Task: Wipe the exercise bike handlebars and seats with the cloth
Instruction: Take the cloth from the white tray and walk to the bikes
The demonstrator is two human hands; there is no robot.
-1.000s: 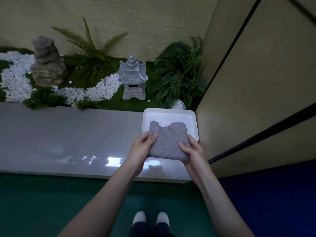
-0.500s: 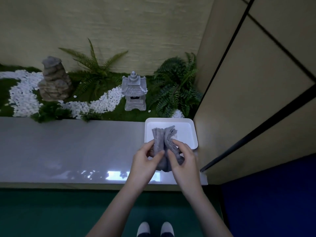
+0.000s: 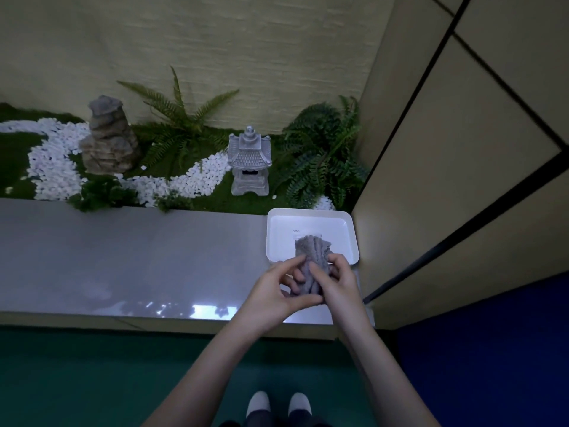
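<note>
A grey fuzzy cloth [image 3: 311,257] is bunched into folds between both my hands, just above the near edge of a white tray [image 3: 277,238]. My left hand [image 3: 274,294] grips the cloth's lower left side with thumb and curled fingers. My right hand [image 3: 338,278] grips its right side, fingers wrapped over the folds. The cloth's upper end sticks up over the tray. No exercise bike is in view.
The tray sits at the right end of a glossy grey ledge [image 3: 123,266]. Behind it lies a small garden with a stone lantern [image 3: 249,161], a rock [image 3: 107,140], ferns and white pebbles. A beige wall panel [image 3: 446,180] stands close on the right. Green floor lies below.
The cloth was held spread flat a second ago; both hands have since gathered it into a tight bunch and moved closer together. The view has shifted slightly.
</note>
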